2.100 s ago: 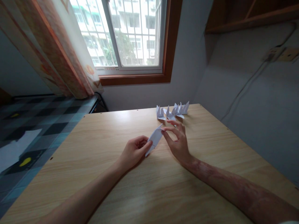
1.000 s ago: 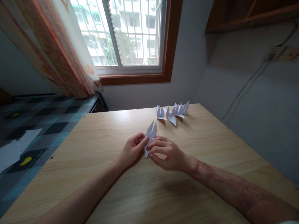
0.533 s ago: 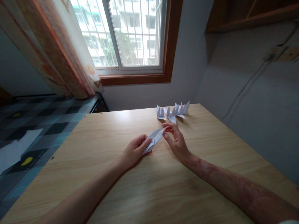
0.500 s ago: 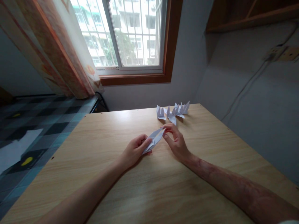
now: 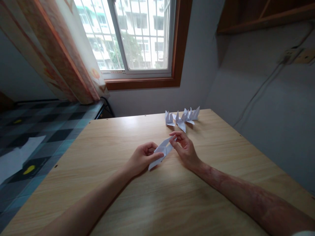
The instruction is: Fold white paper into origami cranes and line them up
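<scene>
A white folded paper figure (image 5: 161, 150), long and pointed with a split at its far end, is held above the wooden table (image 5: 118, 137). My left hand (image 5: 142, 157) is closed on its near part, with the thumb lying across the folds. At the far tip, the thumb and forefinger of my right hand (image 5: 184, 147) pinch one of the paper's points. Behind my right hand stand several finished-looking folded paper cranes (image 5: 180, 119), grouped near the table's back edge. The underside of the held paper is hidden.
White paper sheets (image 5: 19, 155) lie on a checked bed cover (image 5: 49, 123) to the left. A curtain (image 5: 71, 55) hangs beside the barred window (image 5: 145, 36). On the right wall, a cable (image 5: 258, 90) runs down from a socket (image 5: 290, 55).
The folded paper has turned and opened wider, its near end now pointing lower. My left thumb has shifted across it, and my right fingers have closed on the far tip.
</scene>
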`<act>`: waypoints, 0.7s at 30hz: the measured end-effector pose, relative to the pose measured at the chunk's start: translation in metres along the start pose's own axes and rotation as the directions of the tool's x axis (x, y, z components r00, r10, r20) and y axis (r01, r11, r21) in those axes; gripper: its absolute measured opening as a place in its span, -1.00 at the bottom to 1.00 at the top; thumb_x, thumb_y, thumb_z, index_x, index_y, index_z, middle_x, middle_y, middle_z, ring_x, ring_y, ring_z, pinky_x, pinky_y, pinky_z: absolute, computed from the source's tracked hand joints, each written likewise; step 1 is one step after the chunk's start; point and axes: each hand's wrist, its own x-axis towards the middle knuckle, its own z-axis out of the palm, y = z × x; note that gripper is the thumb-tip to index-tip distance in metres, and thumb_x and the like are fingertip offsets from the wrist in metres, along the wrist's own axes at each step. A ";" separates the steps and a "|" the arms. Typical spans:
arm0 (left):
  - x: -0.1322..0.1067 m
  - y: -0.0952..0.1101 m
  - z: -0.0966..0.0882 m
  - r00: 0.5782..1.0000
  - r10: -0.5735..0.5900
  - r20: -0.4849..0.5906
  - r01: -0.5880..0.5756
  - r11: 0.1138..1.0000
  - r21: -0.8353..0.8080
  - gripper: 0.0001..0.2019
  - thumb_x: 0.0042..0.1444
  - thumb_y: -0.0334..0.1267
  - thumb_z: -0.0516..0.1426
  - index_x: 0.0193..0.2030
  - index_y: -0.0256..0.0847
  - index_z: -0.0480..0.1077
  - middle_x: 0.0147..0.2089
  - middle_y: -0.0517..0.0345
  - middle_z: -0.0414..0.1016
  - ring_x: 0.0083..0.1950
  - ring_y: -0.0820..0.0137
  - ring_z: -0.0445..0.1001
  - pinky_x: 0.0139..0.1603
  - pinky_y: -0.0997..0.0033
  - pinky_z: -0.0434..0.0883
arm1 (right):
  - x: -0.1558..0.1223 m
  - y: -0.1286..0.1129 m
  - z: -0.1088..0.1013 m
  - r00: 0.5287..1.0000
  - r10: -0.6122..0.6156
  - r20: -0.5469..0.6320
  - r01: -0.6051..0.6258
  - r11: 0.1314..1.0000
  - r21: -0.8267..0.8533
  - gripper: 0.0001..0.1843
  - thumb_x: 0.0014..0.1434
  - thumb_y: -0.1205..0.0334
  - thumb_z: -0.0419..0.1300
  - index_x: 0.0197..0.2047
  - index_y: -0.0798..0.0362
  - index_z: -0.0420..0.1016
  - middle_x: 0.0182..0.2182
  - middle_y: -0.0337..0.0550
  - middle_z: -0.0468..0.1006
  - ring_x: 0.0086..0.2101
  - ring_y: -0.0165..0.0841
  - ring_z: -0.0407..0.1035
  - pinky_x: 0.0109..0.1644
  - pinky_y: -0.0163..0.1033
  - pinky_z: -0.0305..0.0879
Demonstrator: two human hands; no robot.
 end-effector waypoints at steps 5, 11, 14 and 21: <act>0.000 0.000 -0.003 0.998 0.009 0.069 -0.016 0.995 0.098 -0.59 0.08 0.02 0.51 -0.17 -0.29 0.63 -0.33 0.17 0.58 -0.37 0.43 0.45 -0.39 0.50 0.29 | 0.000 0.000 0.000 1.000 0.015 0.012 -0.015 0.999 0.037 -0.76 0.42 0.07 0.38 0.09 -0.12 0.53 -0.24 -0.24 0.55 -0.21 -0.29 0.48 -0.09 -0.19 0.39; 0.000 0.001 -0.008 0.998 0.041 0.052 -0.046 0.994 0.098 -0.59 0.21 0.07 0.42 -0.09 -0.30 0.64 -0.33 0.18 0.51 -0.36 0.45 0.34 -0.38 0.48 0.19 | -0.002 -0.005 0.000 1.000 0.008 0.004 -0.008 0.995 0.103 -0.77 0.45 0.04 0.30 0.10 -0.10 0.54 -0.23 -0.20 0.52 -0.25 -0.29 0.42 -0.19 -0.19 0.38; 0.000 0.001 -0.008 0.999 0.034 0.039 -0.036 0.997 0.064 -0.56 0.21 0.10 0.41 -0.11 -0.30 0.61 -0.31 0.17 0.49 -0.35 0.45 0.32 -0.38 0.49 0.18 | -0.002 -0.004 0.000 1.000 -0.010 -0.016 0.012 0.994 0.105 -0.82 0.43 0.10 0.31 0.06 -0.11 0.54 -0.17 -0.20 0.53 -0.24 -0.30 0.42 -0.19 -0.19 0.40; -0.001 0.004 -0.007 1.000 -0.004 0.025 0.002 0.997 0.074 -0.54 0.19 0.16 0.39 -0.17 -0.28 0.58 -0.36 0.20 0.41 -0.38 0.45 0.27 -0.41 0.50 0.17 | -0.002 -0.006 0.000 1.000 -0.010 0.012 0.009 0.995 0.096 -0.87 0.42 0.15 0.32 0.00 -0.09 0.52 -0.13 -0.18 0.55 -0.22 -0.30 0.43 -0.20 -0.21 0.41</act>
